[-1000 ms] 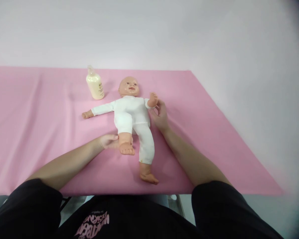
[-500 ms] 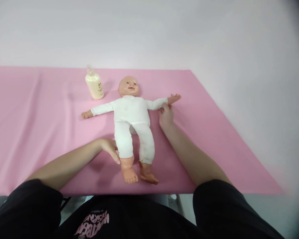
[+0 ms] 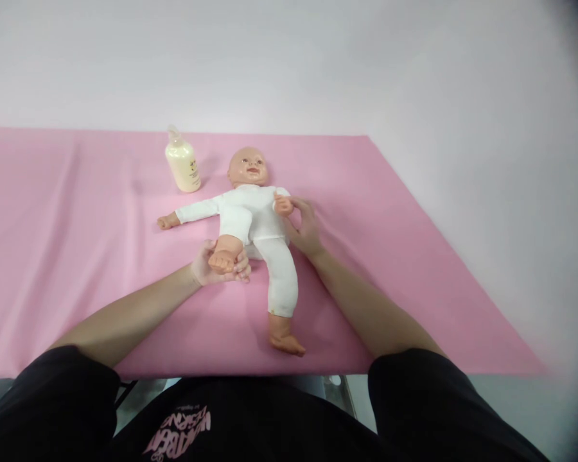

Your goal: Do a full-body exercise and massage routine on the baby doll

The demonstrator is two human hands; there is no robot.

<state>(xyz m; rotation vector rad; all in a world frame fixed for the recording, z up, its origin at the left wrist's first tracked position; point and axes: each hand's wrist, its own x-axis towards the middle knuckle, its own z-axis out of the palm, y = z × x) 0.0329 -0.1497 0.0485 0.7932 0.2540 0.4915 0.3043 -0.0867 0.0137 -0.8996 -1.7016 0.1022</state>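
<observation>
Head view: your worktop (image 3: pixel 77 269) is draped in a pink cloth and runs left to right, with a plain white wall at the far side. Biggest thing on it is the doll (image 3: pixel 253 215) in a white suit, on its back near the middle, head far, legs near, so its long axis runs far to near, straight toward you. One sleeved arm is stretched out to the left; one leg lies straight, its bare foot close to the near edge. The other leg is bent up at the knee. Your left hand (image 3: pixel 210 266) cups that raised foot (image 3: pixel 223 255), fingers curled under and around it, holding. Your right hand (image 3: pixel 306 228) sits just right of the torso, fingers narrow on the doll's small hand (image 3: pixel 282 205), which is folded in over the chest; how firm that grip is, cannot tell. Both your hands are on the doll, left at the leg end, right at the arm end, roughly equal reach. A cream bottle (image 3: pixel 183 163) stands upright at the far left of the doll's head, apart from it, untouched.
</observation>
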